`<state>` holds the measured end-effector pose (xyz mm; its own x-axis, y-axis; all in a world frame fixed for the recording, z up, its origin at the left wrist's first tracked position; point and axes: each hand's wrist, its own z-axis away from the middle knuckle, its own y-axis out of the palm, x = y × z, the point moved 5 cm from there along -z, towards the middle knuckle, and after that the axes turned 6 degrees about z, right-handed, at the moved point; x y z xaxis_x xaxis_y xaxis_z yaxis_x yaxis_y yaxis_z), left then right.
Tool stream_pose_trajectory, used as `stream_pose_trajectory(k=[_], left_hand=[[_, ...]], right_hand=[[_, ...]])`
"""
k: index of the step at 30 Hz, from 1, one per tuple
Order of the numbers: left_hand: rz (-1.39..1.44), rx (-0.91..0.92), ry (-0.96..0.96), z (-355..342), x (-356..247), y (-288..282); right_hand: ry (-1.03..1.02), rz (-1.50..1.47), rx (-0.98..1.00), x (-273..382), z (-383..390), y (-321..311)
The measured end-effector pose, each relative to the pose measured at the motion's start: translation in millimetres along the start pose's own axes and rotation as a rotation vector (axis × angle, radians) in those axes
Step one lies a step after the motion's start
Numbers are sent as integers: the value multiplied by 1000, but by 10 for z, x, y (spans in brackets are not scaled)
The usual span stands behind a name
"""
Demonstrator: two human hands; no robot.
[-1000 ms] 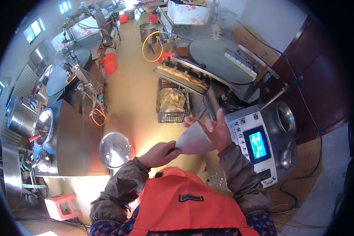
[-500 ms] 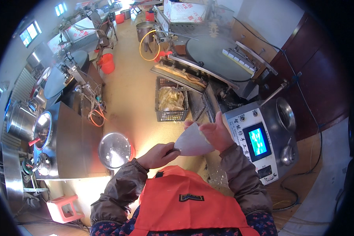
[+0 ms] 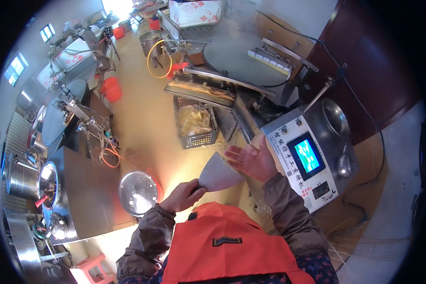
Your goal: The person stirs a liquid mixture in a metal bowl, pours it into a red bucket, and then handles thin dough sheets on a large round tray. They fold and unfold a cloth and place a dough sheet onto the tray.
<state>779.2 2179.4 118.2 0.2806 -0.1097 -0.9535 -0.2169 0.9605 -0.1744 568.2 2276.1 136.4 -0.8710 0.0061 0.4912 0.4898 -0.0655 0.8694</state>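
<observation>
My left hand [image 3: 181,196] grips a thin white sheet-like piece, perhaps a dough scraper [image 3: 218,174], by its lower left corner, thumb on top. The piece has a curved edge and is held up in front of my red apron [image 3: 227,236]. My right hand [image 3: 254,161] stands beside its right edge, palm turned up and fingers stretched out, with nothing in it. Whether the fingertips brush the piece, I cannot tell. To the right of this hand is the white control panel [image 3: 288,142] of a machine, with a lit screen [image 3: 308,155].
Ahead is a steaming round griddle [image 3: 241,64] with a long trough [image 3: 201,92] before it. Below stands a black crate [image 3: 199,140] holding plastic-wrapped stuff. A lidded bucket [image 3: 138,191], a metal cabinet [image 3: 87,189] and a pink stool [image 3: 92,270] are at left.
My right hand has opened out, its fingers now spread by the white piece's edge. My left hand keeps its grip. The whole view has tilted and shifted somewhat.
</observation>
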Motion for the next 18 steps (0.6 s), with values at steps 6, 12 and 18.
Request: stream_pose_trajectory(k=[6,12,18], left_hand=[[-68,88,158,-155,-13,33],[-125,187,123,-476,-71,88],[-127,210,103,-950,-281,159]], right_hand=[[-31,-35,-61,-179,32,-24],[10,-46,-128,-130,160,-369],[13,48,-140,303,145,-656]])
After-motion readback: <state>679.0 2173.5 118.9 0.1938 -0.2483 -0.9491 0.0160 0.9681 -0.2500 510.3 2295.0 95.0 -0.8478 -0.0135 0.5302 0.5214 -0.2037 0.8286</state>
